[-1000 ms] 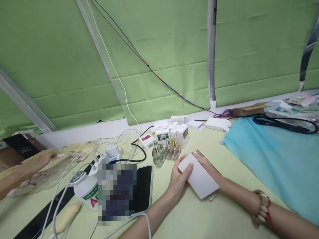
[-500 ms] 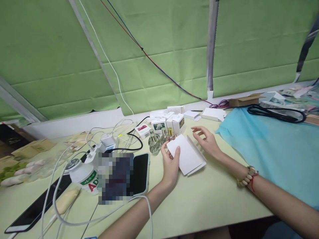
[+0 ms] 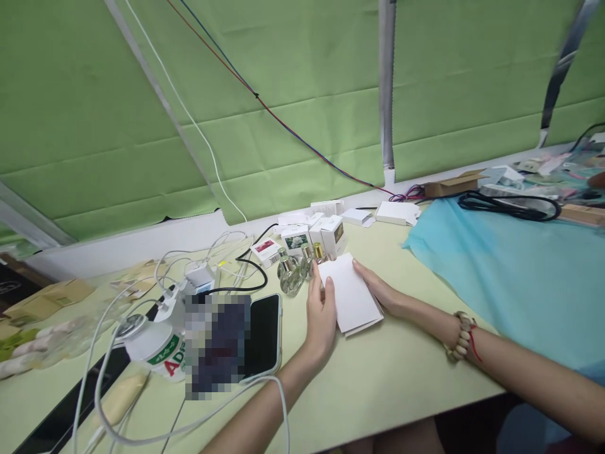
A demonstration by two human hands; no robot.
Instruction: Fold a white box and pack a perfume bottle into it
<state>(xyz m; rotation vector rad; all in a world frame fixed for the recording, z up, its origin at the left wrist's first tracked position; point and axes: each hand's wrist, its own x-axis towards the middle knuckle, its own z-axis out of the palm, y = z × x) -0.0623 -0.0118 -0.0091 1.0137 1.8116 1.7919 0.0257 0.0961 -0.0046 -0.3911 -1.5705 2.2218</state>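
Between my hands is a white folding carton (image 3: 352, 296), plain on the side that shows, with a loose edge at its near end. My left hand (image 3: 322, 309) grips its left side, thumb on the upper face. Along the opposite side lies my right hand (image 3: 380, 287), its fingers partly hidden behind the carton. Just beyond my left hand stand several glass perfume bottles (image 3: 290, 277) with silver and gold caps. Behind them are small printed boxes (image 3: 296, 241), one showing a white flower.
At left are a phone (image 3: 262, 337), a white bottle (image 3: 154, 347), a power strip (image 3: 174, 306) and looping white cables. White cartons (image 3: 397, 212) lie at the back. Blue sheeting (image 3: 510, 271) covers the right side, with a coiled black cable (image 3: 513, 205) at its far edge.
My right hand has come in from the right and now presses against the carton, which looks narrower and squarer. The view has shifted slightly to the right.
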